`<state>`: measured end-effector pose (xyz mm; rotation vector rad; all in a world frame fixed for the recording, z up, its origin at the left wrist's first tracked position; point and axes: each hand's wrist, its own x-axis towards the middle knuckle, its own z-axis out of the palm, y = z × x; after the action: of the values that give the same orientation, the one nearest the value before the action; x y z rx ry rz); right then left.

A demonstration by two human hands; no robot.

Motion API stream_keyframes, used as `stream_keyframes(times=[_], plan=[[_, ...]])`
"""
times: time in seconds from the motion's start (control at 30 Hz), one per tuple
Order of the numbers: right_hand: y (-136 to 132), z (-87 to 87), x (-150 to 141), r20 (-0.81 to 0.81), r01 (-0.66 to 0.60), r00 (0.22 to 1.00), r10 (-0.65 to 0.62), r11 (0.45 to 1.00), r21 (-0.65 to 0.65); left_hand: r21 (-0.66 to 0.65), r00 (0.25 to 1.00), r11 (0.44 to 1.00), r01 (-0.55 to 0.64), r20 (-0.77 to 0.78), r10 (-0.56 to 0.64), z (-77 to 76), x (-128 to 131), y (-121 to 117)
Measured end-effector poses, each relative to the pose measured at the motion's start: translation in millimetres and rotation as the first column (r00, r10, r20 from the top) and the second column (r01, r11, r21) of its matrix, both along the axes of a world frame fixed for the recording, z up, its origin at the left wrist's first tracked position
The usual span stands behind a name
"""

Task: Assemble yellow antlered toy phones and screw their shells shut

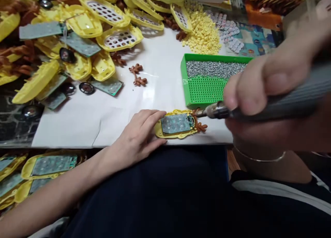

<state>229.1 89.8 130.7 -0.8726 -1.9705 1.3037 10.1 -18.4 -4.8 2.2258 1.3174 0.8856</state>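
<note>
A yellow plastic toy shell (178,136) lies on the white table by its front edge. Inside it sits a grey-green circuit board (176,123), and a brown antler-shaped piece (201,127) sticks out at its right end. My left hand (141,131) grips the shell's left end between thumb and fingers. In my right hand (256,82) is a dark electric screwdriver (284,100), its fingers wrapped round the grip. The screwdriver's metal tip points left and meets the shell's right end near the antlers; exact contact is hard to make out.
Behind the shell stands a green tray (184,82) of small screws (209,69). Yellow shells with boards and speakers are heaped at the left. Small yellow pieces (204,31) are piled at the back. A loose brown antler piece (137,75) lies mid-table. More shells (28,169) sit lower left.
</note>
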Motion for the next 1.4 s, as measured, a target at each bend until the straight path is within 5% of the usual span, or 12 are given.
stream_keyframes(times=[0.13,0.3,0.47,0.83,1.17,1.4], plan=[[-26,-28.6,-33,-0.077,-0.026,0.997,0.024,0.999,-0.024,0.04,0.998,0.998,-0.052,0.032,0.051,-6.6,2,-4],[-46,-60.8,-63,-0.388,-0.034,0.921,0.033,0.999,0.004,0.062,0.995,0.996,-0.065,0.077,0.06,-12.3,2,-4],[-47,-61.4,-67,-0.432,-0.037,0.902,0.022,0.999,-0.026,0.109,0.994,0.992,-0.064,0.1,0.053,-16.0,2,-3],[-46,-64.4,-64,-0.264,-0.016,0.964,-0.008,0.996,-0.09,0.101,0.993,0.993,-0.056,0.108,0.045,-18.2,3,-3],[-41,-69.9,-72,-0.337,-0.17,0.929,0.151,0.985,-0.026,0.171,0.992,0.983,-0.06,0.118,0.04,-20.1,4,-4],[-36,-79.4,-74,-0.499,-0.384,0.771,0.395,0.914,0.129,0.231,0.992,0.971,-0.068,0.124,0.04,-25.6,5,-2]])
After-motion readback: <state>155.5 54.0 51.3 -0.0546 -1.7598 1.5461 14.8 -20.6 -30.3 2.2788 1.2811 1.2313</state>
